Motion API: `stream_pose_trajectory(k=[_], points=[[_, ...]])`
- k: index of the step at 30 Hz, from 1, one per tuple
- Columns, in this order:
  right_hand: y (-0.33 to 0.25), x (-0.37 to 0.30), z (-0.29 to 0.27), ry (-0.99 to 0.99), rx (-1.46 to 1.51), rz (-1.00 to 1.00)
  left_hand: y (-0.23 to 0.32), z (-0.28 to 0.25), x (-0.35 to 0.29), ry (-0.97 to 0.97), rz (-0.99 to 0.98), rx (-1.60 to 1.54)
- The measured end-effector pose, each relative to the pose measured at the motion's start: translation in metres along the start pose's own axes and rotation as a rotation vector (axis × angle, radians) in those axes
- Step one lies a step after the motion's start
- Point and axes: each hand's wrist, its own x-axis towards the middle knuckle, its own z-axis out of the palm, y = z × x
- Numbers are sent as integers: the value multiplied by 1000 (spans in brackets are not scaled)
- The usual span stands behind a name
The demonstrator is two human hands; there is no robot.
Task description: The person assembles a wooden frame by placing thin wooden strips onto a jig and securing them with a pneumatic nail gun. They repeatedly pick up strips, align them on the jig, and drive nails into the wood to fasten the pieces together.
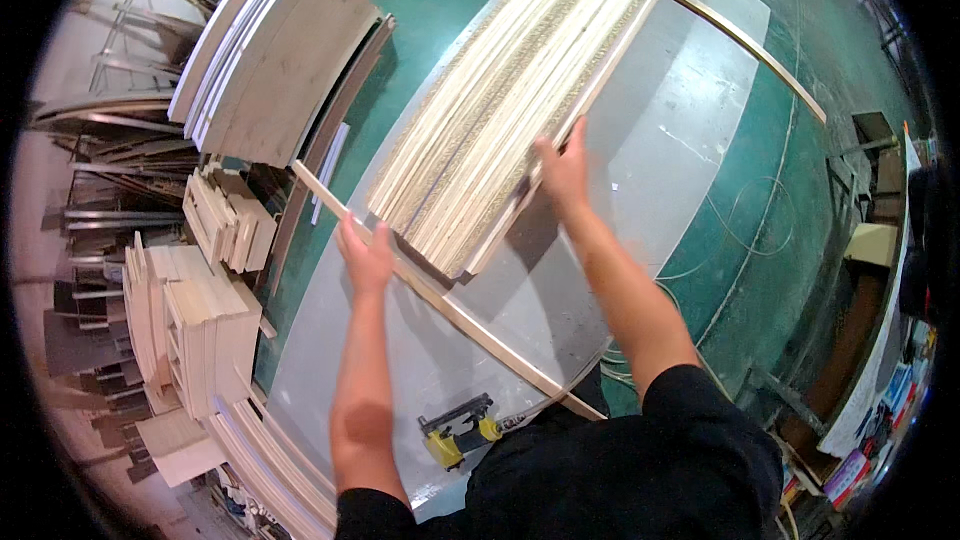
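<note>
A thick stack of layered wooden panels (pixel 520 90), pale edges facing up, lies slantwise across the grey sheet-topped surface (pixel 670 90). My right hand (pixel 566 170) is closed on the outermost panel (pixel 600 90) at the right side of the stack, thumb towards the layers. My left hand (pixel 366 255) is over a long wooden strip (pixel 470 325) that runs past the stack's near end; its fingers appear to grip the strip, though their undersides are hidden. By my body, a yellow and black air nailer (pixel 458 432) rests with its hose attached.
Another wooden strip (pixel 750 43) juts out at the far right. Pale boards (pixel 290 50) and wooden frames (pixel 205 330) are piled at left. An air hose (pixel 615 365) trails over the green floor (pixel 745 270). A cluttered bench (pixel 870 370) stands at right.
</note>
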Motion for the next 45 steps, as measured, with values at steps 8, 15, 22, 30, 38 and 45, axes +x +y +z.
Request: stream_pose_trajectory(k=[8,15,22,30,38,45], points=[[18,-128,31,-165,-96,176,46,38,138,-548,30,145],[5,-129,34,-153,-80,167,58,53,134,-574,-68,-29],[4,-130,36,-184,-73,170,53,52,129,-559,-139,-5],[7,-128,33,-150,-222,120,70,54,134,-635,-42,86],[-24,30,-13,212,-285,-138,129,120,202,-504,149,125],[-20,148,-29,328,-246,-124,227,198,251,-477,264,318]])
